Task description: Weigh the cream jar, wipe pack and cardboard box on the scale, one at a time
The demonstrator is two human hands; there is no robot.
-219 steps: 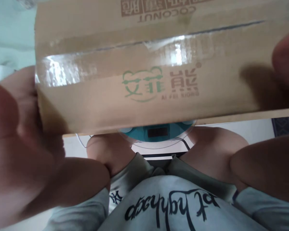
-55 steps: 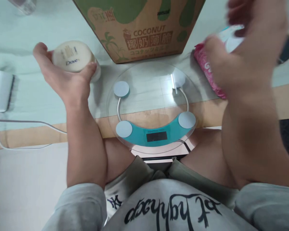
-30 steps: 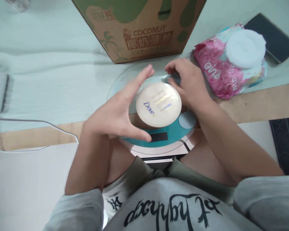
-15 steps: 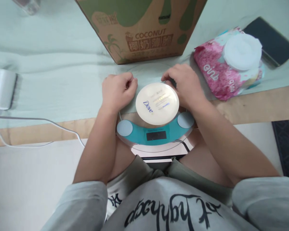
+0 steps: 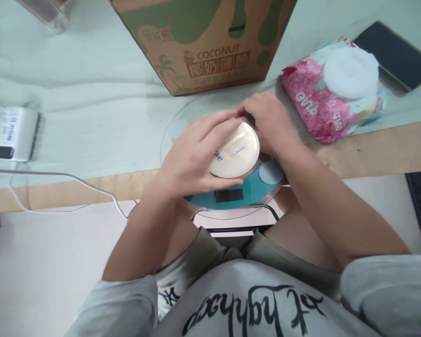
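Two hands are working over one glass scale (image 5: 251, 188), which is lying on the tabletop (image 5: 91, 93) and jutting past its near edge. The left hand (image 5: 198, 154) is holding one tub (image 5: 240, 152), its grip closing around the side with fingers behind and thumb in front. The tub is sitting over the middle of the scale; its lid is covering whatever is inside. The right hand (image 5: 272, 124) is curling just beside it, over something dark; whether that grip is holding anything, I cannot tell.

One carton (image 5: 210, 47) is standing upright behind the scale, its contents not showing. To the right, one pink pack (image 5: 323, 103) is lying with its single white lid closed, hiding its contents, and one black slab (image 5: 396, 56) is resting next to it. Far left, one white block (image 5: 17, 133) is lying near some white cable (image 5: 56, 173).
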